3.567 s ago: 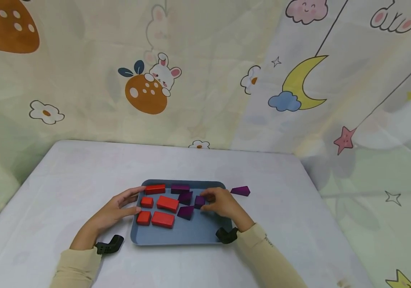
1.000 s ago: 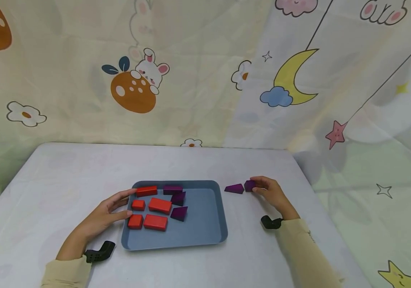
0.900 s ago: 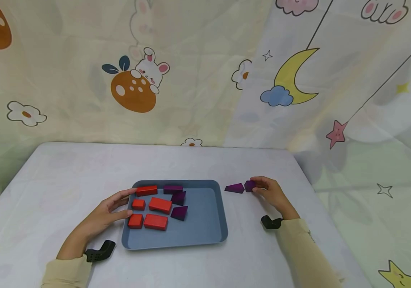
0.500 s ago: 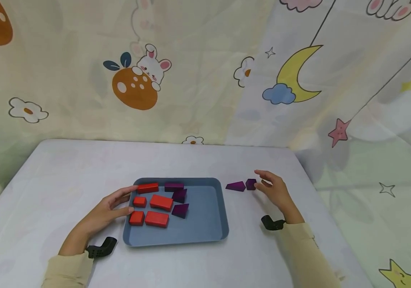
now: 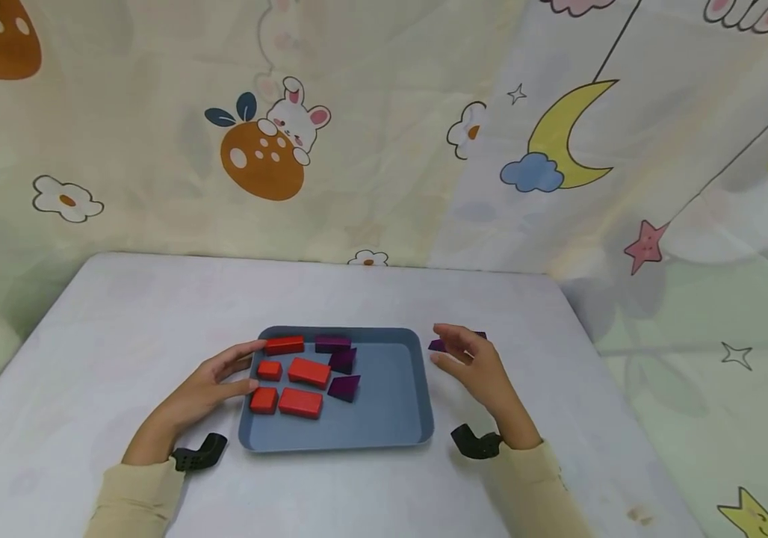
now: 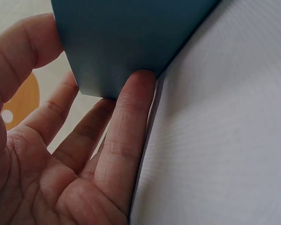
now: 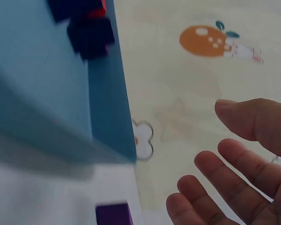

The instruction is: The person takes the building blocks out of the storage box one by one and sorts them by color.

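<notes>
A blue-grey tray (image 5: pixel 384 418) lies on the table, with several red blocks (image 5: pixel 300 403) in its left part and three purple blocks (image 5: pixel 344 388) beside them. My left hand (image 5: pixel 199 388) touches the tray's left side with spread fingertips; in the left wrist view, one finger (image 6: pixel 126 131) lies along the outer wall. Right of the tray hovers my right hand (image 5: pixel 485 373), fingers apart and nothing between them. It partly covers a long purple block (image 5: pixel 436 345) and a second purple block (image 5: pixel 481 335) on the table. The right wrist view shows a purple block (image 7: pixel 113 214) below the tray's corner.
A white cloth covers the table (image 5: pixel 330 493). Behind it hangs a printed curtain (image 5: pixel 384 149) with a rabbit, moon and flowers. Each wrist wears a black camera mount, such as the right mount (image 5: pixel 477 442).
My right hand carried a purple block from the tray to the table beside the long purple block, released it, and has moved back left toward the tray. The left hand stays at the tray's side.
</notes>
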Demonstrator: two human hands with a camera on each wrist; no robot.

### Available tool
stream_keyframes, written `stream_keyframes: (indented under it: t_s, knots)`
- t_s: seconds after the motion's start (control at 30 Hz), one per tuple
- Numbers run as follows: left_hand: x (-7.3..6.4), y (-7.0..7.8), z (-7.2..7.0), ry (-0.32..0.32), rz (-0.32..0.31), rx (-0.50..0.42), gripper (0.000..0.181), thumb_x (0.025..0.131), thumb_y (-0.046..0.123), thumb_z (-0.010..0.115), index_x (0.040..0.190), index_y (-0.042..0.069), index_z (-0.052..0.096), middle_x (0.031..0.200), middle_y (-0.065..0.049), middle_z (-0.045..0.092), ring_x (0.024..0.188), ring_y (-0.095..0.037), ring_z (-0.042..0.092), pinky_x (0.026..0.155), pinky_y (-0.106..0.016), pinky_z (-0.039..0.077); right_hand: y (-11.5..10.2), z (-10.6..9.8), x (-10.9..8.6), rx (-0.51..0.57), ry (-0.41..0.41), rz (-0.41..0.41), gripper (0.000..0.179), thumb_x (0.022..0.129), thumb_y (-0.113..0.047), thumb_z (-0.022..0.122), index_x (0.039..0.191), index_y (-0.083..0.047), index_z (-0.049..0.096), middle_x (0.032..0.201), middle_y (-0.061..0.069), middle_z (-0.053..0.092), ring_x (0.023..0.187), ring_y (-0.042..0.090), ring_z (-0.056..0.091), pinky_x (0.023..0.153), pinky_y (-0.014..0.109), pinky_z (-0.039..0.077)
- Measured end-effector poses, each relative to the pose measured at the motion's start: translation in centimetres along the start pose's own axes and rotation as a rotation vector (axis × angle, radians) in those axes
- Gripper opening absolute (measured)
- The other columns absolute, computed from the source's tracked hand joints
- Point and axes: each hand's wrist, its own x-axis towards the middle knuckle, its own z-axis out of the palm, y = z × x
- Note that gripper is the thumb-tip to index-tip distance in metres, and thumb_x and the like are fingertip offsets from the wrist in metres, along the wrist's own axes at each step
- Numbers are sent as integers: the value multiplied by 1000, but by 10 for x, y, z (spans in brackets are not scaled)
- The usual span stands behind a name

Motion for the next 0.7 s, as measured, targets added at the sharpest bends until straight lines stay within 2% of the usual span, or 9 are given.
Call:
stream_keyframes:
  t_s: [0.13,0.4,0.7]
  knots:
    - [1,-1,0,1,-3,0,68,104,16,72,164,2,43,169,-27,39,148,-53,42,115,-68,40,-5,22,-3,55,-56,-30,48,97,5,76,142,12,61,146,31,62,138,51,57,112,47,48]
    - [2,0,1,5,-2,-16,69,102,15,73,163,1,43,169,-28,37,149,-56,40,114,-73,38,-10,61,-6,148,-153,-14,49,97,3,77,142,12,61,144,32,62,137,50,58,113,46,49]
    - [1,1,0,7,-10,-23,69,102,14,73,163,0,43,170,-28,36,150,-56,39,115,-74,37,-14,99,-9,129,-172,64,45,94,-1,82,135,10,66,136,27,68,127,44,66,108,44,54]
